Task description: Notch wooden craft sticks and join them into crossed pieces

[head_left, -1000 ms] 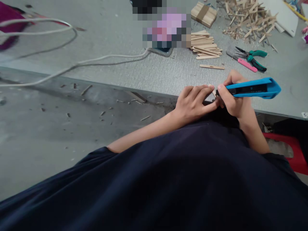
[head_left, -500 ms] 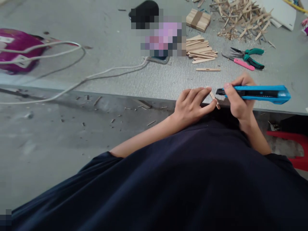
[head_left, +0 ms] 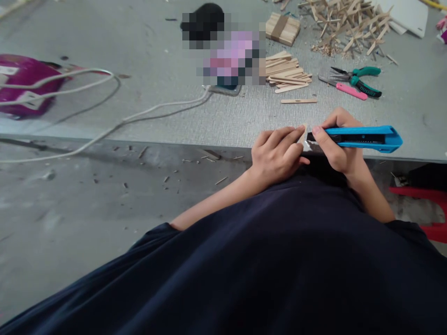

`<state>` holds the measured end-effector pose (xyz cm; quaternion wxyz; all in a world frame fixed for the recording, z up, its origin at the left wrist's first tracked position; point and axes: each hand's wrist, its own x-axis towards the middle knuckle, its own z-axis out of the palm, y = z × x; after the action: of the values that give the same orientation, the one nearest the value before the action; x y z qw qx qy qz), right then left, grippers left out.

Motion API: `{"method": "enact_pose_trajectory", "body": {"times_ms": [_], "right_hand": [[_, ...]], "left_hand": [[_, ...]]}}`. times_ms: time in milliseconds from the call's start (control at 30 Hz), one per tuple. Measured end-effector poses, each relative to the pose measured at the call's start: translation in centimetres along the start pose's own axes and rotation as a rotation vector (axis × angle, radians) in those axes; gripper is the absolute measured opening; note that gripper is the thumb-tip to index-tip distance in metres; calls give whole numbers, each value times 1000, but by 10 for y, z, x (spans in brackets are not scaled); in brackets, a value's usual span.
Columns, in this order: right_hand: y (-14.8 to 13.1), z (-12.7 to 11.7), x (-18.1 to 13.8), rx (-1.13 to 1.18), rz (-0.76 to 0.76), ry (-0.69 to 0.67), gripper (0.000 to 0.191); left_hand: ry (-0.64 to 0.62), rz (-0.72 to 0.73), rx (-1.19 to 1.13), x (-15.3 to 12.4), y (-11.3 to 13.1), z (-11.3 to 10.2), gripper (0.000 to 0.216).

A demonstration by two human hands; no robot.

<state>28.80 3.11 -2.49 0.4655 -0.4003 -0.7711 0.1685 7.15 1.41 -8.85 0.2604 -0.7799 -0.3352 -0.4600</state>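
Wooden stick [head_left: 303, 134] | likely light, stiff, splittable | best hold: nine-o'clock side | left grip [head_left: 275, 151] holding it; right grip [head_left: 338, 146] clasping blue cutter [head_left: 370, 130]

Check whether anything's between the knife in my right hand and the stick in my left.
Nothing visible. The knife in your right hand ends right by the stick; your left hand holds it from the other side. Whether knife and stick touch is unclear.

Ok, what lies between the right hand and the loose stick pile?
In the head view, a single wooden stick lies on the table between the right hand and the pile, apart from both.
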Motion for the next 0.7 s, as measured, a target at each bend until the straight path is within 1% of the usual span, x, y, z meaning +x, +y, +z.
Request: {"method": "enact_pose_trajectory", "body": {"times_ms": [167, 267, 400, 567, 700], "right_hand": [[-3, -2, -2, -21, 13, -17, 33], [-3, -4, -2, -34, 16, -22, 32], [-4, -8, -5, -52, 26, -14, 32], [-10, -15, -10, -57, 109, -57, 30], [-13, -14, -10, -12, 37, -25, 28]], "left_hand": [[25, -30, -62, -12, -2, 4, 47], [-20, -71, -94, -21, -3, 7, 47], [-50, -114, -87, -29, -3, 9, 47], [-92, -152, -121, -34, -3, 11, 36], [-174, -222, -197, -39, -3, 13, 35]]}}
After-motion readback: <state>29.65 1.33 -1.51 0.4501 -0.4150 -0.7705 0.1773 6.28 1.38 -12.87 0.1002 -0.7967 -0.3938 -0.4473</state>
